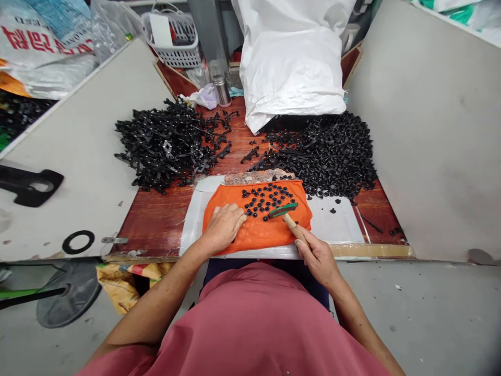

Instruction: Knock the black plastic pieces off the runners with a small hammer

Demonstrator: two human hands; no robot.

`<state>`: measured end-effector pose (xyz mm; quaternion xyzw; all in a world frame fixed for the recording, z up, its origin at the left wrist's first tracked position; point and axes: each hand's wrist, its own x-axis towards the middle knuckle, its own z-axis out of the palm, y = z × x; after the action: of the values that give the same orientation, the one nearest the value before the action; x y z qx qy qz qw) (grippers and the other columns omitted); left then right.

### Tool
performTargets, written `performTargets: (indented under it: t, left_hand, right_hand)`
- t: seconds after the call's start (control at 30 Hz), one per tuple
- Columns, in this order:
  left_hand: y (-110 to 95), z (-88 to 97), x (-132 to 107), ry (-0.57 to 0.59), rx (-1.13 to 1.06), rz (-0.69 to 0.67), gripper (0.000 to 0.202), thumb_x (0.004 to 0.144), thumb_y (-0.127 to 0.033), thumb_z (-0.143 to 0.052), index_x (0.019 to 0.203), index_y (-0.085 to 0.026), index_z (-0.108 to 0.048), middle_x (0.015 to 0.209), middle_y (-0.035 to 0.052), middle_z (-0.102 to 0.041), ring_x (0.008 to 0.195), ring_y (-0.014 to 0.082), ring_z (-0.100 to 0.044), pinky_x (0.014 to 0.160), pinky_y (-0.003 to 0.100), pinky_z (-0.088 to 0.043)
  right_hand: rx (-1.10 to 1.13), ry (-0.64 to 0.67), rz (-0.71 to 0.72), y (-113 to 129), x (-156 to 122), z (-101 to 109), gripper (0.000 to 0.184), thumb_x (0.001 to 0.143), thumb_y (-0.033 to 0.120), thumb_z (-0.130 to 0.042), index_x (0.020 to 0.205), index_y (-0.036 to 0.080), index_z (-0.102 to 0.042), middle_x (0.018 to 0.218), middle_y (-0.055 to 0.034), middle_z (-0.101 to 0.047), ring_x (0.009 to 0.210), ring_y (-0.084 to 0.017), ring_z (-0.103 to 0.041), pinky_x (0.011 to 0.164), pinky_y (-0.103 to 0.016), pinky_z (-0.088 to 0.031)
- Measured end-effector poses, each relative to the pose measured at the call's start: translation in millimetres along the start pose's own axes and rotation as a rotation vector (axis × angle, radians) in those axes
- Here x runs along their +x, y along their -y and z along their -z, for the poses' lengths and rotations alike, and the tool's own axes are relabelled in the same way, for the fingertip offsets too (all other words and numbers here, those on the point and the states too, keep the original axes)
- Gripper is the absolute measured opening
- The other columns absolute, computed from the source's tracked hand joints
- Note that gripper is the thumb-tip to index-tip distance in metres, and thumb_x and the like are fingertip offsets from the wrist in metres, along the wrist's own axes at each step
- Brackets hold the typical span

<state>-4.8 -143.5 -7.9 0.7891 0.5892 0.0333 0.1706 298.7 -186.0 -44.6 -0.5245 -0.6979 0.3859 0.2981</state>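
An orange cloth (258, 239) covers a flat pad in front of me, with several small round black parts (270, 196) scattered over its middle. My left hand (227, 224) rests on the cloth's left side, fingers curled and closed beside the nearest black parts. What it may pinch is hidden. My right hand (319, 256) is wrapped round the light handle of a wooden-handled tool with a long green head (284, 210). That head lies over the cloth, at the right edge of the black parts. Its underside is hidden.
A heap of branching black plastic pieces (164, 146) lies left. A heap of small black parts (340, 151) lies right, below a large white sack (291, 57). A steel bottle (222, 90) and a white basket (176, 55) stand behind. Pale panels (422, 120) flank the table.
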Motion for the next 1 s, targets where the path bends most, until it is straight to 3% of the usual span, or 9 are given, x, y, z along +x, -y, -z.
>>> performTargets:
  t: [0.1, 0.2, 0.27, 0.43, 1.0]
  left_hand:
    - [5, 2.0, 3, 0.031, -0.07, -0.011, 0.033, 0.107, -0.033, -0.035, 0.084, -0.02, -0.056, 0.095, 0.0064, -0.061, 0.093, 0.0239, -0.055, 0.082, 0.037, -0.036]
    - [11, 1.8, 5, 0.032, -0.179, -0.02, 0.034, 0.107, -0.031, -0.033, 0.08, -0.021, -0.053, 0.09, 0.0047, -0.061, 0.091, 0.0219, -0.055, 0.081, 0.035, -0.036]
    - [15, 1.1, 5, 0.021, -0.245, -0.025, 0.036, 0.106, -0.031, -0.032, 0.079, -0.021, -0.052, 0.088, 0.0038, -0.06, 0.089, 0.021, -0.055, 0.081, 0.034, -0.036]
    - [16, 1.4, 5, 0.017, -0.287, -0.039, 0.037, 0.106, -0.033, -0.031, 0.078, -0.021, -0.05, 0.087, 0.0034, -0.059, 0.088, 0.0203, -0.055, 0.079, 0.034, -0.036]
    - [8, 6.7, 7, 0.071, -0.116, -0.031, 0.033, 0.106, -0.032, -0.034, 0.086, -0.021, -0.057, 0.093, 0.0054, -0.061, 0.094, 0.0235, -0.057, 0.084, 0.037, -0.037]
  right_hand:
    - [-0.006, 0.015, -0.009, 2, 1, 0, 0.048, 0.105, 0.041, -0.046, 0.147, 0.023, -0.06, 0.11, -0.0065, -0.079, 0.099, -0.025, -0.075, 0.086, -0.035, -0.06]
    - [-0.034, 0.047, 0.0, 3, 1, -1, 0.047, 0.106, 0.04, -0.045, 0.147, 0.022, -0.059, 0.136, -0.0083, -0.071, 0.119, -0.026, -0.07, 0.099, -0.038, -0.056]
    - [-0.053, 0.056, 0.004, 1, 1, -1, 0.047, 0.106, 0.039, -0.045, 0.148, 0.022, -0.058, 0.143, -0.0083, -0.067, 0.126, -0.027, -0.067, 0.102, -0.038, -0.055]
    - [-0.063, 0.033, 0.031, -2, 0, -2, 0.047, 0.106, 0.039, -0.046, 0.149, 0.025, -0.058, 0.144, -0.0061, -0.066, 0.128, -0.027, -0.066, 0.104, -0.038, -0.055]
    - [-0.043, 0.034, 0.038, -3, 1, -3, 0.046, 0.106, 0.036, -0.046, 0.149, 0.024, -0.058, 0.144, -0.0053, -0.066, 0.129, -0.025, -0.065, 0.107, -0.038, -0.053]
